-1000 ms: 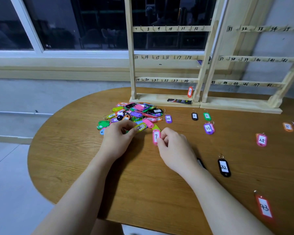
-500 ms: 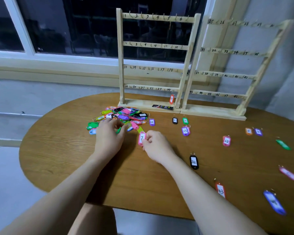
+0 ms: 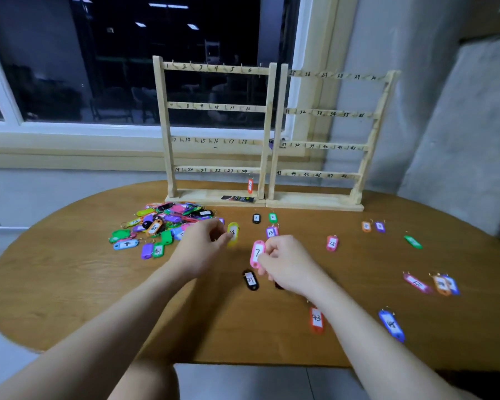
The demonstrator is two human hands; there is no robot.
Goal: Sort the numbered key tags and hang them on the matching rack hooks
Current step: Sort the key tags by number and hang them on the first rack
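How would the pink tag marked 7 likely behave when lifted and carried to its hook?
The pink tag looks thin and flat, so probably stiff and light; the right hand holds it with fingertips alone. Its smooth surface may be slippery.

Two wooden racks stand side by side at the back of the table: the left rack [image 3: 215,134] and the right rack [image 3: 326,140], each with four numbered rails. One orange tag [image 3: 250,186] hangs from the left rack's lowest rail. Two hands are in view, the left hand [image 3: 198,249] and the right hand [image 3: 289,264], each holding one tag. The pile of tags [image 3: 162,226] is too jumbled to count.
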